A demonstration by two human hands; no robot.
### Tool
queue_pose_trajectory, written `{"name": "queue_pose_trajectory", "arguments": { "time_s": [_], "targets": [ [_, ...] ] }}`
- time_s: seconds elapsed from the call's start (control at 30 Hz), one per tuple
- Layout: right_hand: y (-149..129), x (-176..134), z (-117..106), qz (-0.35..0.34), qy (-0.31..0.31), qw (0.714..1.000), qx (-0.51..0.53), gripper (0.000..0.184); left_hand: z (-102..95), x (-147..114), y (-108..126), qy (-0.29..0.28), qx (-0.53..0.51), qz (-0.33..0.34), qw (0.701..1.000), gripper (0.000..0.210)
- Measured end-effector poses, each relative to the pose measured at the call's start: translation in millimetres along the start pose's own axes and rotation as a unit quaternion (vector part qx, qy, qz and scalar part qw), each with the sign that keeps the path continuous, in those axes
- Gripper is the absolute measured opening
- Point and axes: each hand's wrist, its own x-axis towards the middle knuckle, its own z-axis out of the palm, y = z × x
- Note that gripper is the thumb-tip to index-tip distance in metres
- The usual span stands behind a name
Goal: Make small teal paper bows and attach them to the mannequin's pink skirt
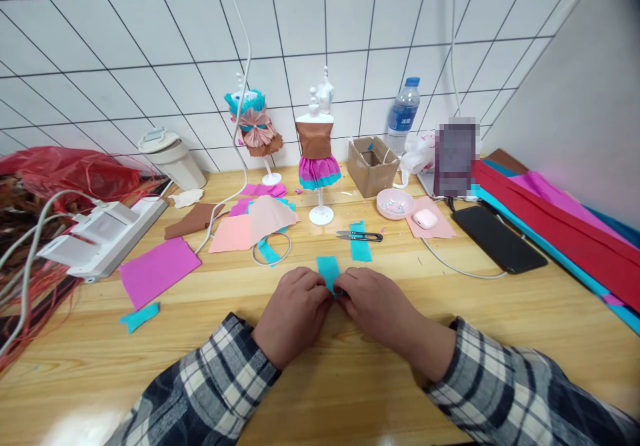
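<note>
Between both hands, low over the wooden table, is a small strip of turquoise crepe paper. My left hand pinches its near end from the left, and my right hand pinches it from the right; the fingertips hide that end. Just beyond lie small black thread snips across another turquoise piece. Further back stands a miniature dress form on a white base, wearing a brown top and a magenta skirt with a turquoise hem.
Left are a magenta sheet, peach paper, a bangle-like ring and a power strip. At the back stand a second dressed form, a cardboard box and a bottle. A pink dish and black phone lie right.
</note>
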Motion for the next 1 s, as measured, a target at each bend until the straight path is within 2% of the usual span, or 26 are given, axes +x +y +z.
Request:
{"name": "queue_pose_trajectory", "arguments": {
  "time_s": [0.17,0.47,0.63,1.0],
  "targets": [
    [-0.8,0.3,-1.8,-0.002,-0.014,1.0,-0.013,0.02,0.5,0.2,-0.5,-0.01,0.0,-0.004,1.0,0.018],
    [-1.4,-0.9,-4.0,0.007,0.001,1.0,-0.001,0.013,-0.3,-0.2,0.2,-0.014,0.0,-0.009,1.0,0.019],
    [-0.4,0.6,-4.1,-0.003,-0.015,1.0,-0.02,0.019,-2.0,-0.4,0.4,-0.022,0.014,-0.007,1.0,0.018],
    [-0.2,-0.1,-6.0,-0.003,-0.005,1.0,-0.023,0.011,-2.8,-0.1,-1.2,-0.023,0.013,-0.007,1.0,0.015]
  ]
}}
